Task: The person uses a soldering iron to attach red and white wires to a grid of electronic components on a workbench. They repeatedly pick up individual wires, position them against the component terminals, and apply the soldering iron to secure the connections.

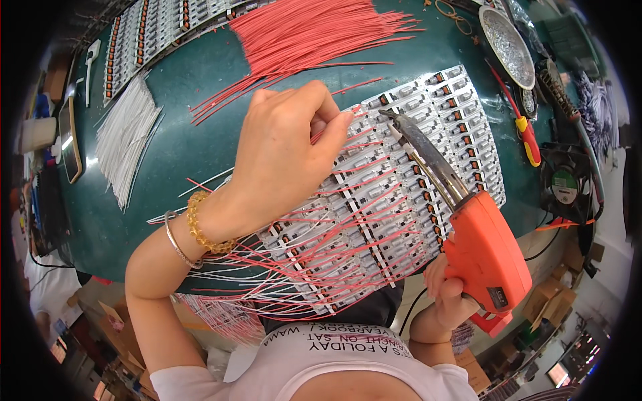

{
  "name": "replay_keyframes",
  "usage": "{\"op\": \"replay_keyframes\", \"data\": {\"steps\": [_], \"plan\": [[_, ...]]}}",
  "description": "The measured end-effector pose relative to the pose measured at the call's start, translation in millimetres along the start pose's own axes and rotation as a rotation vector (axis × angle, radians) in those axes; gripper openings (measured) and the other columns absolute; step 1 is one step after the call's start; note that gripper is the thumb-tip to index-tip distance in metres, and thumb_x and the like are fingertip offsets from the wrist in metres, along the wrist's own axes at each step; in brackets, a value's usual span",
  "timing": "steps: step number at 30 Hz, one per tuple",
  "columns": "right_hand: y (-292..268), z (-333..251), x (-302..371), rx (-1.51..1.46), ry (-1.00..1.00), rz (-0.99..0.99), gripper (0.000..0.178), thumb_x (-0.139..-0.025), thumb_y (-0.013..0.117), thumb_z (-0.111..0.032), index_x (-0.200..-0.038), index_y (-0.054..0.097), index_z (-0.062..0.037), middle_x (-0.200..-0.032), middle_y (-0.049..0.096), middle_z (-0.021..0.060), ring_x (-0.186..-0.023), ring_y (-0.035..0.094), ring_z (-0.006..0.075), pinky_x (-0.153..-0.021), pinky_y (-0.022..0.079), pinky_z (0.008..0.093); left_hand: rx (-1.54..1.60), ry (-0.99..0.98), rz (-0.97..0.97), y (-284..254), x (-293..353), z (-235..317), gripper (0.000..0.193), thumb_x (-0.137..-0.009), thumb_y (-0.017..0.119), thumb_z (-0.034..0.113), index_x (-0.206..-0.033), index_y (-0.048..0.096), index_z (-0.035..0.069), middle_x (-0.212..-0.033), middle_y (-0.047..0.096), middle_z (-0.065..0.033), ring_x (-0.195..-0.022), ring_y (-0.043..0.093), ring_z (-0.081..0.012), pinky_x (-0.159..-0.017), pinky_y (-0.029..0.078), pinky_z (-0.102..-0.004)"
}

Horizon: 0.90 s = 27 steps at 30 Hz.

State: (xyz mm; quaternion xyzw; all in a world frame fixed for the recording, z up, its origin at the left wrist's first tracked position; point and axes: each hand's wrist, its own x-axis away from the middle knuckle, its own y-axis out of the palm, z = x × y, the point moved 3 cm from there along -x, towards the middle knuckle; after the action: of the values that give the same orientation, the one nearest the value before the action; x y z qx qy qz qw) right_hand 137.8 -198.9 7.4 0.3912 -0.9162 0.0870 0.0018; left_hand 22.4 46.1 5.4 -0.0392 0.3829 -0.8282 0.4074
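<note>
My left hand (287,150) is closed in a pinch on a thin red wire (356,109), its end at the upper part of a panel of small circuit boards (461,100). My right hand (447,294) grips the handle of a red soldering gun (491,250). The gun's dark tip reaches the panel just right of my left fingertips. Rows of red and white wires stick out from the panel, and many hang loose over its near left side.
A pile of red wires (314,33) lies at the back, white wires (124,144) at the left. Another board panel (150,40) stands far left, near a phone (69,140). At right are a screwdriver (528,142), an oval metal dish (507,50) and a black fan (565,187).
</note>
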Motion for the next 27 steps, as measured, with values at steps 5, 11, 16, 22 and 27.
{"op": "replay_keyframes", "data": {"steps": [5,11,16,22,27], "plan": [[-10.4,7.3,1.8,-0.046,-0.155,0.008,0.077,-0.088,0.064,-0.048,-0.125,0.041,0.0154,-0.052,0.045,-0.0003,-0.040,0.042,0.0091,-0.042,0.036,0.0230,0.103,0.029,0.065,-6.5,-11.6,-6.2,0.014,-0.082,0.071,0.011,-0.074,0.061,0.004,-0.064,0.058,-0.0020,-0.056,0.048,-0.0143,-0.055,0.037,-0.0288],[-11.1,3.5,2.3,-0.225,-0.194,-0.022,0.067,-0.094,0.059,-0.041,-0.129,0.040,0.0116,-0.052,0.042,0.0013,-0.039,0.039,0.0096,-0.040,0.036,0.0237,-0.457,0.341,0.212,-3.9,-52.2,-30.2,0.017,-0.078,0.071,0.024,-0.078,0.064,0.008,-0.076,0.059,-0.0072,-0.078,0.059,-0.0262,-0.073,0.041,-0.0405],[-18.1,11.4,5.3,-0.306,-0.198,-0.097,0.062,-0.096,0.056,-0.039,-0.130,0.038,0.0094,-0.051,0.041,0.0013,-0.038,0.037,0.0091,-0.038,0.034,0.0240,-0.769,0.291,0.239,-47.0,-26.9,-31.0,0.015,-0.080,0.068,0.022,-0.085,0.064,0.009,-0.081,0.060,-0.0062,-0.083,0.059,-0.0248,-0.077,0.040,-0.0401],[-20.4,14.0,5.6,-0.298,-0.179,-0.058,0.059,-0.097,0.054,-0.035,-0.130,0.036,0.0095,-0.051,0.038,0.0008,-0.038,0.036,0.0088,-0.038,0.034,0.0235,-1.151,-0.232,0.186,-156.1,38.2,-102.0,0.019,-0.079,0.071,0.017,-0.095,0.068,0.006,-0.092,0.067,-0.0086,-0.089,0.062,-0.0263,-0.079,0.043,-0.0396],[-15.8,11.8,3.5,-0.310,-0.196,-0.104,0.057,-0.097,0.055,-0.033,-0.129,0.038,0.0097,-0.051,0.038,0.0010,-0.039,0.035,0.0087,-0.038,0.033,0.0233,-0.767,-0.179,0.170,-172.7,43.2,-136.4,0.016,-0.078,0.071,0.015,-0.086,0.069,0.002,-0.085,0.069,-0.0119,-0.082,0.065,-0.0288,-0.072,0.049,-0.0369]]}}
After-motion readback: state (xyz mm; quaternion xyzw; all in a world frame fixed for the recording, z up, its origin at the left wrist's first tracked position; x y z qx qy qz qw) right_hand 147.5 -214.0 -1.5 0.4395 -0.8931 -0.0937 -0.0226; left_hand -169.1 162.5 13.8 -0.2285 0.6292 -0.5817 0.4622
